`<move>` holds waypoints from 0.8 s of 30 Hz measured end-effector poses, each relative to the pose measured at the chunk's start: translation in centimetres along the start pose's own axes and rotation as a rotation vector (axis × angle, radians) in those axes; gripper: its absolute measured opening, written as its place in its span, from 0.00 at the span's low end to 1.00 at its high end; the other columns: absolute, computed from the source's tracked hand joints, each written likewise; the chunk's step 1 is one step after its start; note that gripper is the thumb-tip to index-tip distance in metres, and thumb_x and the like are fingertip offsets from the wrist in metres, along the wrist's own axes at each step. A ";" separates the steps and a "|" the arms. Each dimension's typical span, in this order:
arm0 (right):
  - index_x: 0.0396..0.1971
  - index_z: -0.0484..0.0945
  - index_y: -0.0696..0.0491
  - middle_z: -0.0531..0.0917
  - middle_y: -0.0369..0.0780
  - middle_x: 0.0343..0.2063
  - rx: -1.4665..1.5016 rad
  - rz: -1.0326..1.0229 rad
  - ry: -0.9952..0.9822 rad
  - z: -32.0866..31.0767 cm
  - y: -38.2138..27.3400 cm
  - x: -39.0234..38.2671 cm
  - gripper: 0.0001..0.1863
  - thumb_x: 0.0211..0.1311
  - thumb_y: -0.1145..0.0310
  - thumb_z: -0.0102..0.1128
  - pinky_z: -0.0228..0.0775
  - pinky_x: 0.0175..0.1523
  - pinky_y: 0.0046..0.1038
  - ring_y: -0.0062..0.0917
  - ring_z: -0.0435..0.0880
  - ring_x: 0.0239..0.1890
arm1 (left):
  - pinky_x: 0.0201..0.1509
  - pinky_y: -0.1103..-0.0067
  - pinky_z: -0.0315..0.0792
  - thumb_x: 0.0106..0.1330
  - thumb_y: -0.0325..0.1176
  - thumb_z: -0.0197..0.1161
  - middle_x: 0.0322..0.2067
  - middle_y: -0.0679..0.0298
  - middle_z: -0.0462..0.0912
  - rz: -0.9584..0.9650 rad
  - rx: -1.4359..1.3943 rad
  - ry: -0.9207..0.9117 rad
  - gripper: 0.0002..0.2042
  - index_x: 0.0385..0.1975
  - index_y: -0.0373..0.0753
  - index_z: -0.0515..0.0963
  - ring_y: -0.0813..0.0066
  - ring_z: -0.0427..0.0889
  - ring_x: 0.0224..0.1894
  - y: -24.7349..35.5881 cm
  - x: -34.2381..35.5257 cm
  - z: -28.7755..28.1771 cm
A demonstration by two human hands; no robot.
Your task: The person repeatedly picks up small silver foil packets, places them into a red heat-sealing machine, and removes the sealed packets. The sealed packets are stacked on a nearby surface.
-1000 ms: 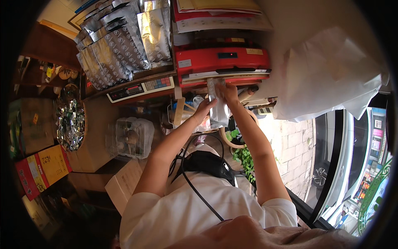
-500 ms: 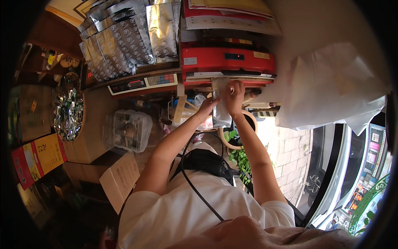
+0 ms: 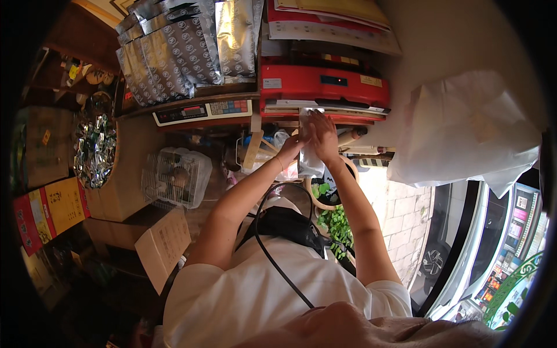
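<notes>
A narrow silver pouch [image 3: 313, 165] hangs upright in front of a red heat sealer [image 3: 290, 78], its top end at the machine's front edge. My left hand [image 3: 293, 148] grips the pouch by its left side, fingers closed. Over the pouch's upper front lies my right hand [image 3: 322, 137], its fingers stretched out and flat against it. Whether the pouch's mouth is inside the sealer's bar is hidden by my fingers.
Left of the sealer, a tray [image 3: 232, 93] holds several silver pouches [image 3: 168, 55], above a white scale [image 3: 203, 111]. A basket of shiny small packets [image 3: 96, 151] and a clear plastic cage [image 3: 183, 177] stand left. A white plastic bag [image 3: 464, 133] hangs right, a potted plant [image 3: 336, 223] below.
My right hand's curled fingers have straightened and now lie flat on the pouch's upper part. My left hand keeps its grip. The whole view has shifted slightly.
</notes>
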State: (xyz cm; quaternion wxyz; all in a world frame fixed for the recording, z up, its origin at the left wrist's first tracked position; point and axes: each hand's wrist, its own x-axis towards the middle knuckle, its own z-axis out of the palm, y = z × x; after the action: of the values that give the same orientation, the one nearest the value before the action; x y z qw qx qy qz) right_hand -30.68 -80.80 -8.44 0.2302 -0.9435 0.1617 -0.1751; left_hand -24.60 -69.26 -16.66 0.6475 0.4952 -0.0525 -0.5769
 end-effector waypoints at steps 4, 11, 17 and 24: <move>0.41 0.75 0.58 0.75 0.47 0.42 0.052 -0.030 0.285 -3.8 -0.5 5.0 0.12 0.56 0.75 0.52 0.63 0.47 0.39 0.43 0.72 0.43 | 0.45 0.81 0.68 0.61 0.51 0.60 0.40 0.66 0.78 -0.021 -0.028 0.003 0.25 0.48 0.35 0.73 0.79 0.76 0.40 0.7 -0.7 0.0; 0.50 0.72 0.56 0.70 0.50 0.52 -0.130 -0.021 0.541 -3.9 3.4 11.9 0.20 0.54 0.71 0.57 0.62 0.57 0.40 0.46 0.69 0.54 | 0.45 0.78 0.69 0.60 0.51 0.61 0.42 0.65 0.77 -0.040 -0.073 -0.045 0.25 0.48 0.36 0.72 0.79 0.75 0.44 -0.9 1.1 -1.1; 0.35 0.74 0.54 0.72 0.43 0.34 0.198 -0.346 0.173 -3.6 0.0 4.1 0.16 0.41 0.73 0.58 0.69 0.45 0.39 0.40 0.72 0.41 | 0.53 0.72 0.69 0.62 0.51 0.58 0.49 0.66 0.74 -0.109 -0.112 -0.103 0.26 0.54 0.41 0.68 0.73 0.74 0.50 -1.0 1.5 -1.9; 0.49 0.72 0.53 0.72 0.43 0.49 -0.033 -0.062 0.125 1.0 -0.4 -2.4 0.22 0.58 0.56 0.51 0.56 0.61 0.40 0.37 0.68 0.55 | 0.56 0.73 0.65 0.64 0.51 0.54 0.52 0.68 0.69 -0.118 -0.073 -0.120 0.23 0.55 0.46 0.65 0.76 0.70 0.54 -2.1 2.6 -2.6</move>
State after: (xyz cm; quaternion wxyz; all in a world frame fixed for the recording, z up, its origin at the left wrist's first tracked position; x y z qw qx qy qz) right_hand -32.35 -79.14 -9.66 0.1984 -0.9390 0.1491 -0.2380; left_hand -23.49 -69.47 -20.75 0.6255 0.4380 -0.0409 -0.6444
